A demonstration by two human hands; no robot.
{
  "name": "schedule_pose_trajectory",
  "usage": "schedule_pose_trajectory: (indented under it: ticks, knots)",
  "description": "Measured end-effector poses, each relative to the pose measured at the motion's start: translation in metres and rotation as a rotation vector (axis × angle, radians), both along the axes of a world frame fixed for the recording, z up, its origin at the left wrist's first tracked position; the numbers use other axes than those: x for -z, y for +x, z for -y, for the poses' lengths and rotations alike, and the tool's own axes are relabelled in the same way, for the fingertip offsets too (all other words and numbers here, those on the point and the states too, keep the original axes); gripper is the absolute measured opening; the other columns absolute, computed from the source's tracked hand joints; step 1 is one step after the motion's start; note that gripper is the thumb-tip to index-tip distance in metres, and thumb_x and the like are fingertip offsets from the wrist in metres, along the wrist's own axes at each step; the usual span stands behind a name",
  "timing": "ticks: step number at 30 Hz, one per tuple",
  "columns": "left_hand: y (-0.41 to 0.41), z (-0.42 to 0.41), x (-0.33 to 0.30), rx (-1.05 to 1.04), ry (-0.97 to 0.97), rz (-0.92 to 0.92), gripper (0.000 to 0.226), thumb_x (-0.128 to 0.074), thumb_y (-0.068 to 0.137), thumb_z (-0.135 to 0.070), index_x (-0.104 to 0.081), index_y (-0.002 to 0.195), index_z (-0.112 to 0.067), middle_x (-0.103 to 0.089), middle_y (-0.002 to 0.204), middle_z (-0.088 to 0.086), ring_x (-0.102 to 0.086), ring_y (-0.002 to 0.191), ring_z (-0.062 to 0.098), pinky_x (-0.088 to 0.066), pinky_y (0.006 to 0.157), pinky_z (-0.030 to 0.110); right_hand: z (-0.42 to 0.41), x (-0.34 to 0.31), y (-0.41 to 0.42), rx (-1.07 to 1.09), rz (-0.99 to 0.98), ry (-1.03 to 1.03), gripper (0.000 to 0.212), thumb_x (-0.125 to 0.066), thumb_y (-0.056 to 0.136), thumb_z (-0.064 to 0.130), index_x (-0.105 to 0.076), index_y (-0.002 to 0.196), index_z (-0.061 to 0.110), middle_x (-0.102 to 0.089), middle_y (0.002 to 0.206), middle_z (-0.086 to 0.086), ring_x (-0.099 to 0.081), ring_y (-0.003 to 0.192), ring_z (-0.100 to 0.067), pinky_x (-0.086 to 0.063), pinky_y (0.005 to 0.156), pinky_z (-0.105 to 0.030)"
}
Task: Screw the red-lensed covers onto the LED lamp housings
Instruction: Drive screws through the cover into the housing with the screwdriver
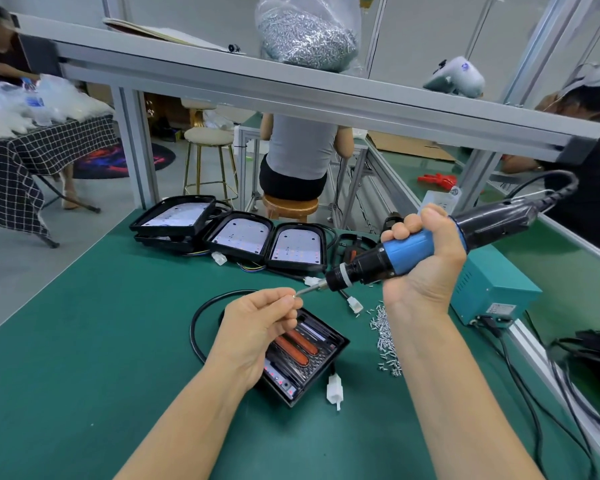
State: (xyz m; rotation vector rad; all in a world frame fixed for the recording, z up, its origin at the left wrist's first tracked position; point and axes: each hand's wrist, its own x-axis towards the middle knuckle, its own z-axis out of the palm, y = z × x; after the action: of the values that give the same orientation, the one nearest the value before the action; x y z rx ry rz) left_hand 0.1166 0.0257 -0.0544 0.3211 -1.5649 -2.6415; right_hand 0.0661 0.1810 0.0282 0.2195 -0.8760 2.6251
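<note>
My right hand [426,251] grips a blue and black electric screwdriver [406,252], held nearly level with its bit pointing left. My left hand [257,323] pinches a small screw [294,295] at the bit's tip, just above a black lamp housing with a red-lensed cover [305,351] lying on the green mat. My left palm hides part of this cover. Loose screws [385,337] lie in a heap to the right of it. Open housings with white LED boards [243,237] stand in a row further back.
A teal power box [489,289] sits at the right with cables running to the bench edge. White connectors [335,393] and black leads lie around the housing. An aluminium shelf [291,91] overhead carries a bag of screws. People sit behind and at the right.
</note>
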Motion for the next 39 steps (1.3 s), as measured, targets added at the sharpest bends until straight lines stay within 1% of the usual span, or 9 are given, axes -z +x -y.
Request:
schedule_pose_trajectory:
  ticks: [8, 14, 21, 31, 33, 34, 36, 38, 39]
  knots:
    - [0.0, -0.002, 0.0, -0.017, 0.043, 0.005, 0.01, -0.058, 0.086, 0.007, -0.066, 0.089, 0.002, -0.07, 0.07, 0.008, -0.059, 0.054, 0.008, -0.053, 0.056, 0.018, 0.002, 0.001, 0.0, 0.012, 0.008, 0.011, 0.015, -0.059, 0.07, 0.008, -0.05, 0.08, 0.015, -0.047, 0.059, 0.003, -0.046, 0.048, -0.011, -0.044, 0.053, -0.022]
    - [-0.001, -0.004, 0.001, -0.093, -0.044, -0.008, 0.01, -0.061, 0.085, 0.008, -0.068, 0.088, 0.001, -0.071, 0.07, 0.008, -0.058, 0.056, 0.009, -0.052, 0.056, 0.018, 0.004, 0.004, -0.001, 0.024, 0.016, -0.006, 0.015, -0.058, 0.071, 0.008, -0.051, 0.081, 0.016, -0.048, 0.059, 0.003, -0.046, 0.048, -0.012, -0.045, 0.053, -0.022]
    - [-0.001, -0.005, 0.003, -0.084, 0.006, -0.011, 0.01, -0.06, 0.086, 0.008, -0.068, 0.088, 0.002, -0.07, 0.071, 0.01, -0.059, 0.055, 0.009, -0.052, 0.056, 0.018, 0.003, 0.004, -0.001, 0.016, 0.023, -0.016, 0.015, -0.06, 0.07, 0.008, -0.051, 0.079, 0.016, -0.048, 0.058, 0.003, -0.047, 0.048, -0.012, -0.045, 0.053, -0.022]
    - [-0.003, -0.009, 0.005, -0.115, -0.055, -0.055, 0.011, -0.061, 0.085, 0.008, -0.068, 0.088, 0.001, -0.071, 0.07, 0.007, -0.06, 0.057, 0.01, -0.054, 0.059, 0.018, 0.002, 0.009, -0.004, 0.048, 0.038, -0.046, 0.015, -0.06, 0.07, 0.008, -0.051, 0.08, 0.015, -0.049, 0.058, 0.002, -0.047, 0.047, -0.011, -0.045, 0.051, -0.023]
    - [-0.003, -0.007, 0.006, -0.098, -0.1, -0.068, 0.011, -0.063, 0.084, 0.006, -0.069, 0.088, -0.003, -0.073, 0.074, 0.006, -0.061, 0.062, 0.01, -0.054, 0.062, 0.019, 0.002, 0.01, -0.005, 0.044, 0.043, -0.044, 0.015, -0.06, 0.069, 0.008, -0.051, 0.08, 0.016, -0.048, 0.058, 0.002, -0.047, 0.047, -0.011, -0.045, 0.052, -0.022]
    - [-0.003, -0.004, 0.006, -0.085, -0.15, -0.076, 0.013, -0.065, 0.083, 0.004, -0.071, 0.089, -0.007, -0.074, 0.078, 0.004, -0.063, 0.067, 0.01, -0.054, 0.064, 0.019, 0.002, 0.01, -0.006, 0.041, 0.045, -0.044, 0.016, -0.059, 0.069, 0.008, -0.05, 0.079, 0.016, -0.048, 0.059, 0.002, -0.046, 0.048, -0.012, -0.045, 0.052, -0.022]
    - [-0.003, 0.004, 0.006, -0.057, -0.24, -0.1, 0.023, -0.07, 0.08, -0.002, -0.072, 0.095, -0.02, -0.075, 0.089, -0.006, -0.065, 0.076, 0.004, -0.052, 0.066, 0.018, 0.002, 0.009, -0.008, 0.039, 0.044, -0.039, 0.016, -0.059, 0.069, 0.008, -0.05, 0.079, 0.016, -0.047, 0.059, 0.002, -0.046, 0.048, -0.012, -0.044, 0.052, -0.021]
    - [-0.003, 0.02, 0.007, -0.097, -0.295, -0.108, 0.034, -0.074, 0.077, -0.007, -0.07, 0.1, -0.032, -0.072, 0.096, -0.015, -0.064, 0.076, 0.0, -0.051, 0.067, 0.016, 0.003, 0.01, -0.01, 0.035, 0.04, -0.024, 0.016, -0.058, 0.068, 0.008, -0.05, 0.079, 0.016, -0.046, 0.059, 0.002, -0.046, 0.048, -0.011, -0.044, 0.052, -0.022]
    - [-0.003, 0.031, 0.009, -0.16, -0.343, -0.096, 0.034, -0.075, 0.077, -0.009, -0.069, 0.1, -0.034, -0.071, 0.098, -0.015, -0.063, 0.076, 0.002, -0.051, 0.07, 0.017, 0.003, 0.01, -0.011, 0.032, 0.036, -0.01, 0.016, -0.058, 0.068, 0.008, -0.05, 0.08, 0.016, -0.046, 0.059, 0.002, -0.046, 0.048, -0.012, -0.044, 0.052, -0.023]
